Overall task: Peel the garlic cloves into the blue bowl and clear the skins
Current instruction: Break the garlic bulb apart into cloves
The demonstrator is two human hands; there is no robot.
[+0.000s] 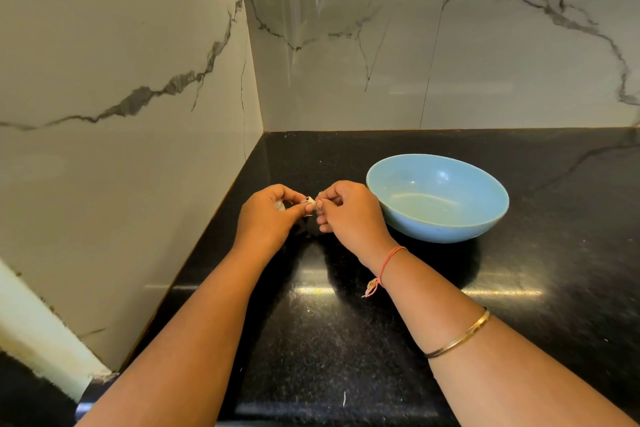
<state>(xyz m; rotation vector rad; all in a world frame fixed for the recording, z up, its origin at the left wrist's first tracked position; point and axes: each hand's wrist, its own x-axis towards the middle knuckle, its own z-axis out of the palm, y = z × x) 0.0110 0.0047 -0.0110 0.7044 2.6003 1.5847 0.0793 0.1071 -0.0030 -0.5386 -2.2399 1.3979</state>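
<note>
Above the counter (311, 340), just left of the empty bowl (443, 229), the left hand (268, 215) pinches a small, light clove (310, 202) while the right hand (349, 215) nips its skin, probably papery and tear-prone, so best pulled from the tip.

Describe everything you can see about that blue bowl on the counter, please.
The blue bowl is round, wide and fairly deep, pale blue inside and out, with a smooth glossy surface that could be plastic or glazed ceramic. It stands upright on the black speckled countertop. Nothing shows inside it, only light reflections. The right hand overlaps its left side in the view; whether they touch cannot be told.
</note>
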